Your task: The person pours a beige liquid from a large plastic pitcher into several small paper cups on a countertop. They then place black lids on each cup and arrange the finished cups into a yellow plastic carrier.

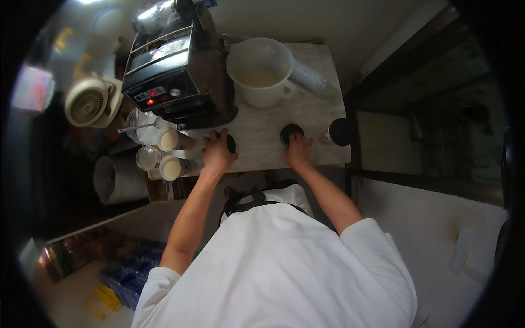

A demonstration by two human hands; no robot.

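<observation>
My left hand (218, 153) curls around a round black-topped object (231, 144), with fingers on its far side and the thumb on its near side. Its body is mostly hidden by the hand. The fingertips of my right hand (299, 153) lie over a round black lid or disc (291, 133) on the worktop; whether they grip it cannot be made out. Farther right, a cup with a black lid (343, 132) is near the worktop's right edge. Two cups of pale contents, one farther back (168, 140) and one nearer (171, 167), are left of my left hand.
A black sealing machine (164, 88) with lit red lights stands at the back left. Beside it on the worktop (256, 123) are a large translucent pitcher (262, 88) and a stack of clear cups (309, 77). Clear containers (148, 158), a fan (87, 102) and a bin (123, 180) lie left.
</observation>
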